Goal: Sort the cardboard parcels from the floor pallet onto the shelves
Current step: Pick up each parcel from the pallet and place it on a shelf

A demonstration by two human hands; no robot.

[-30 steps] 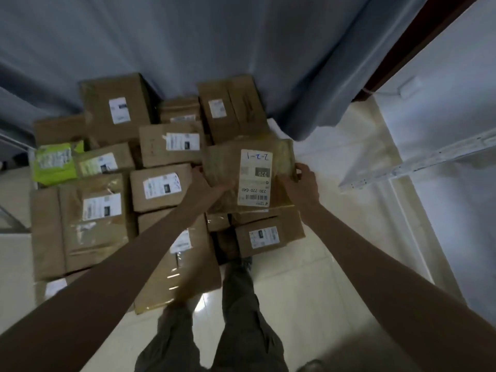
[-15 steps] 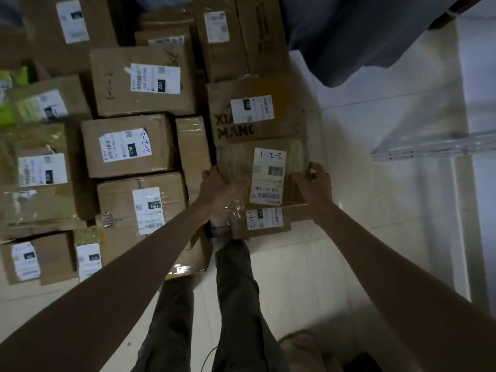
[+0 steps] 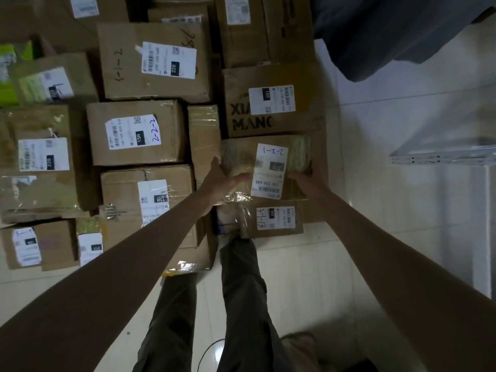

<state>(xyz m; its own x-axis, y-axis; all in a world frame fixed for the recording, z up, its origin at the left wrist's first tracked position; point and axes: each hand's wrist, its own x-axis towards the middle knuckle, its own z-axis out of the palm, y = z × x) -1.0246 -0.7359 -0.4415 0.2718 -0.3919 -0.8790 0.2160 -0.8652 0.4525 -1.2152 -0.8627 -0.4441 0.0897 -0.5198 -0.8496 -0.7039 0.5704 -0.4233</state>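
We are seeing our left hand (image 3: 220, 181) and right hand (image 3: 303, 181) flanking the parcel (image 3: 241, 157); the XIA MANG box (image 3: 268, 124) is lying just beyond them, the shelf (image 3: 442, 155) far right.

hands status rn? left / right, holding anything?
Left hand: grips the left edge of the taped parcel marked 2-2-1.
Right hand: grips the same parcel's right edge, fingers curled under it.

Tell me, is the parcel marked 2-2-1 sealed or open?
Sealed, as far as visible. The parcel is wrapped in clear tape with no flap lifted, held by the left hand and right hand. Its underside is hidden.
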